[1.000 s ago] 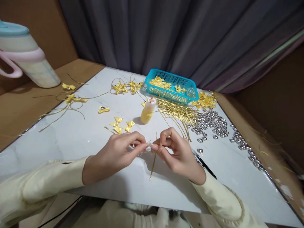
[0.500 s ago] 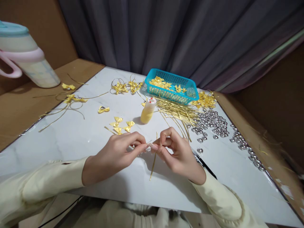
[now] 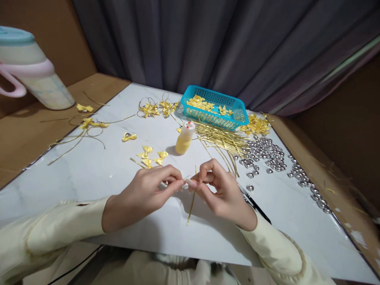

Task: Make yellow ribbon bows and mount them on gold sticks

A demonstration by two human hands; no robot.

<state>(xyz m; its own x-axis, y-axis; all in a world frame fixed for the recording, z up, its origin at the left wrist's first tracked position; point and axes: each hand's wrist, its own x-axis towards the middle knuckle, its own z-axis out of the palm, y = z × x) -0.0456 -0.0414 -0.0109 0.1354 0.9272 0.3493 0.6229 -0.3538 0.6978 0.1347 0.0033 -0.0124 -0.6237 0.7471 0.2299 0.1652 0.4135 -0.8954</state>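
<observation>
Pinching the gold wire upright between your left hand and right hand above the white table, keep both fingertip grips close and steady.

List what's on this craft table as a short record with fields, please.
left hand: pinches something small, too hidden to tell
right hand: pinches a gold cord
surface: white board
near hands: yellow bows, thread spool, black pen
right side: silver bells, gold cord pile
far: blue basket with bows
</observation>
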